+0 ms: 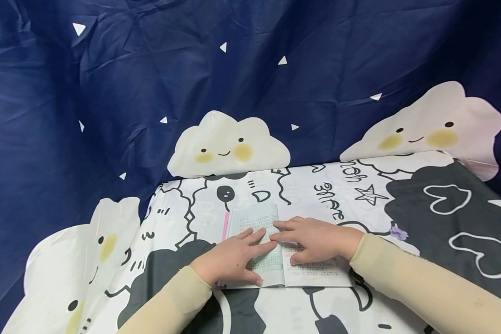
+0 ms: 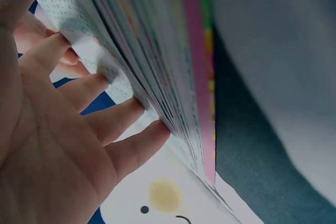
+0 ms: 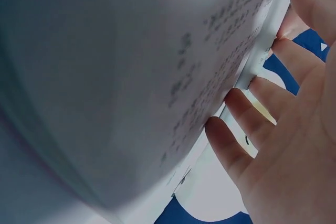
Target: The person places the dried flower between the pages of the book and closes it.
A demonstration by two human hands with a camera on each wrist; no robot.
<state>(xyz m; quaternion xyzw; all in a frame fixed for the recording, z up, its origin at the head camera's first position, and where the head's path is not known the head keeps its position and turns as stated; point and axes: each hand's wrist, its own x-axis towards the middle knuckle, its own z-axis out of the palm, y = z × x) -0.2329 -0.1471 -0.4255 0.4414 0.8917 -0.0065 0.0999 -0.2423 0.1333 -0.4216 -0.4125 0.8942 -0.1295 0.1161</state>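
An open book (image 1: 271, 273) with printed text lies on the patterned cloth, its pink cover edge showing at the left side. My left hand (image 1: 235, 257) rests on the left page, fingers spread and fingertips touching the paper. In the left wrist view, the thick stack of pages (image 2: 152, 51) and the pink cover (image 2: 202, 103) stand beside the fingertips. Across the right page and the middle fold lies my right hand (image 1: 313, 239), its fingers extended. The right wrist view shows these fingertips touching the printed page (image 3: 210, 77).
A black-and-white cloth (image 1: 242, 311) with doodles covers the surface. A small purple flower (image 1: 398, 232) lies near the right forearm. Behind hangs a dark blue curtain (image 1: 234, 79) with white triangles. Smiling cloud shapes (image 1: 229, 144) show along the back and left sides.
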